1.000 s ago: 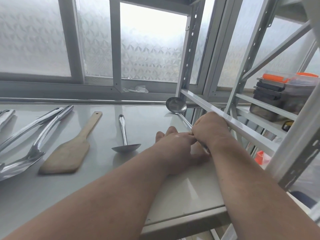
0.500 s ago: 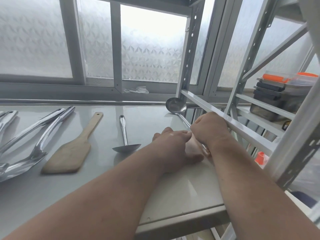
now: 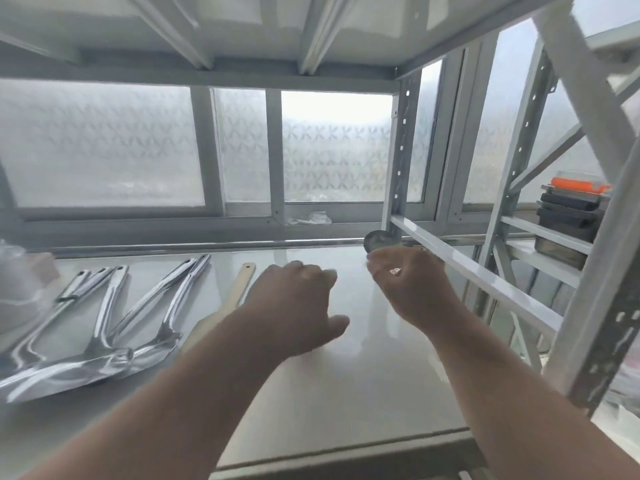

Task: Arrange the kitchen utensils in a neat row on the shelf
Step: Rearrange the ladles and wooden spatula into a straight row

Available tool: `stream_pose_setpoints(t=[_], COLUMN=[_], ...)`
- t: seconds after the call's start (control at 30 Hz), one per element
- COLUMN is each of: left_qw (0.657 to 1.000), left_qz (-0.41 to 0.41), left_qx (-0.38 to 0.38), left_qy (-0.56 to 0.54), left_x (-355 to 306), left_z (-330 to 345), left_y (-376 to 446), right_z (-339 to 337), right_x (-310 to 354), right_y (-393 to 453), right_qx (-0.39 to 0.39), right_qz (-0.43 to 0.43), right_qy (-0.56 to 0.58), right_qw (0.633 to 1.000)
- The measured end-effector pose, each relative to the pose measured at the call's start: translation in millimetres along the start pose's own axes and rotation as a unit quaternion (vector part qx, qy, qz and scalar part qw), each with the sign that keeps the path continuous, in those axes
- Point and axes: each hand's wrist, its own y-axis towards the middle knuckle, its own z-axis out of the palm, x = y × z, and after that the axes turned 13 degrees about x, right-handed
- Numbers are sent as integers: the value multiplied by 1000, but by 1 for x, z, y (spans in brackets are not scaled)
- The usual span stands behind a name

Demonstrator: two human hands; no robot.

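Note:
On the white shelf (image 3: 363,382) several steel turners and spoons (image 3: 104,327) lie side by side at the left, with a wooden spatula (image 3: 239,289) to their right. My left hand (image 3: 294,306) hovers low just right of the spatula, fingers bent down and thumb spread; the small ladle that lay there is hidden under it. My right hand (image 3: 412,289) is curled near the back right corner, with a glint of steel between its fingers. The big ladle's bowl (image 3: 377,240) shows just behind it. The picture is blurred.
A white side rail (image 3: 485,278) runs along the shelf's right edge beside my right hand. Stacked dark containers with an orange lid (image 3: 571,216) sit on the neighbouring rack. Frosted windows stand behind, and an upper shelf is overhead.
Both hands have left the near right part of the shelf and moved toward the back; the left has shifted left over the small ladle. The right slid along the big ladle toward its bowl. My head has tilted up.

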Motion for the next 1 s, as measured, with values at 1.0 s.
stream_pose_setpoints(t=[1.0], left_qw=[502], left_qz=[137], left_qx=[-129], left_qy=[-844], left_x=[74], left_z=[-47], left_y=[19], right_z=[7], right_x=[6], right_y=[-1], right_qx=[-103], right_qz=[-63], right_qy=[-108], right_qw=[987])
